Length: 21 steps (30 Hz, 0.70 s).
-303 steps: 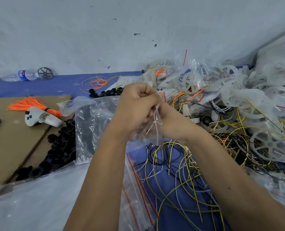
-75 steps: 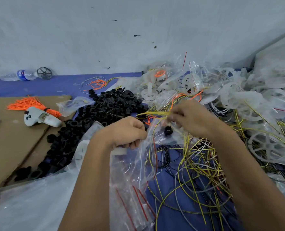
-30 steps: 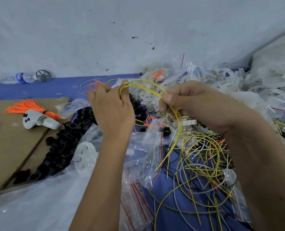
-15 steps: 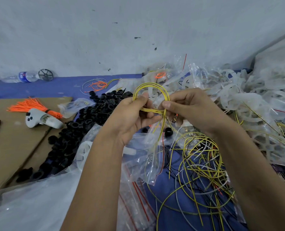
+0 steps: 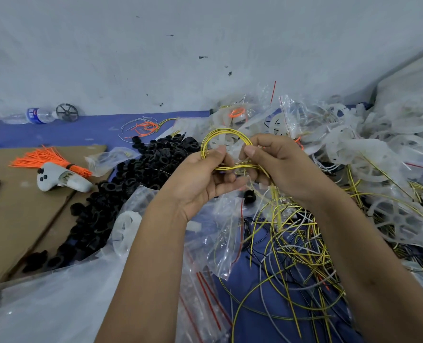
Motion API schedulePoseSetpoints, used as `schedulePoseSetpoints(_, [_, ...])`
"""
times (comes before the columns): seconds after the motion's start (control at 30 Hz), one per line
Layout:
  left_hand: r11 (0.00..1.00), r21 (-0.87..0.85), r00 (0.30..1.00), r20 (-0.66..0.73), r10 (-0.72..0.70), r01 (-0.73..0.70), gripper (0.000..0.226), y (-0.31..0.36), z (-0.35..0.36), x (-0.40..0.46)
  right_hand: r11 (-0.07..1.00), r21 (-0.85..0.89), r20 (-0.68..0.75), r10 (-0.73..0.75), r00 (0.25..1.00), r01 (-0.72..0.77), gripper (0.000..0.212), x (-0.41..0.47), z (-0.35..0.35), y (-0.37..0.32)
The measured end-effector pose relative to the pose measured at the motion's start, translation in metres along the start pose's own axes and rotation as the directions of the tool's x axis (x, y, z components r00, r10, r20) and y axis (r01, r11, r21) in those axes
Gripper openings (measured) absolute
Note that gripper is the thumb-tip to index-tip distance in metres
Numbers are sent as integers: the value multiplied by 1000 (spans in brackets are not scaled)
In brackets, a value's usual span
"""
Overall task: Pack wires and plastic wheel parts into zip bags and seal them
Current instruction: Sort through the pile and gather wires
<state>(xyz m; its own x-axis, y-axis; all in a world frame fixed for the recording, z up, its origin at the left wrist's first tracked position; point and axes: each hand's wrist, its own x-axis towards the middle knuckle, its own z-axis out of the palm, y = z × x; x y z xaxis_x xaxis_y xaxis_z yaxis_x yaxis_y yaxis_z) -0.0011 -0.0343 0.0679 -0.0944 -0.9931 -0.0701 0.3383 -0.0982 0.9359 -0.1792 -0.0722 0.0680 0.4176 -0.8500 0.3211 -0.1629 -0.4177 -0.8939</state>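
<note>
Fingers [image 5: 221, 151] of both my hands pinch the yellow wires [image 5: 224, 134] into a coil above the zip bag [image 5: 226, 233], small enough to fit inside.

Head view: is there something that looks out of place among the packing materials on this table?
Yes. A white handheld controller lies on the brown cardboard beside the orange wire bundle; it is neither wire, wheel nor bag. A plastic water bottle lies tipped by the wall.
</note>
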Motion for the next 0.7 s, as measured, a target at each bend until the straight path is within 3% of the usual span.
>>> schedulePoseSetpoints(0.17, [999, 51, 1000, -29, -8, 10, 29, 1, 7, 0, 999, -51, -170, 3, 986, -12, 21, 6, -2, 9])
schedulePoseSetpoints(0.3, [980, 189, 993, -109, -47, 67, 31, 6, 10, -1, 992, -126, -497, -46, 867, -19, 22, 10, -7, 16])
schedulePoseSetpoints(0.37, [944, 301, 991, -31, -129, 133, 43, 9, 10, -5, 988, -152, -571, -89, 816, 1, 23, 11, -6, 16])
schedulePoseSetpoints(0.5, [868, 453, 898, 267, -349, 203, 75, 4, 27, -14, 988, 37, -647, -92, 757, 151, 24, 14, 10, 9])
schedulePoseSetpoints(0.57, [865, 448, 882, 283, -378, 226, 83, -3, 39, -12, 979, 80, -665, -89, 741, 189, 25, 14, 15, 5])
schedulePoseSetpoints(0.7, [899, 341, 919, 181, -350, 276, 81, -8, 44, -6, 939, 258, -714, 27, 700, 228, 25, 12, 11, 4])
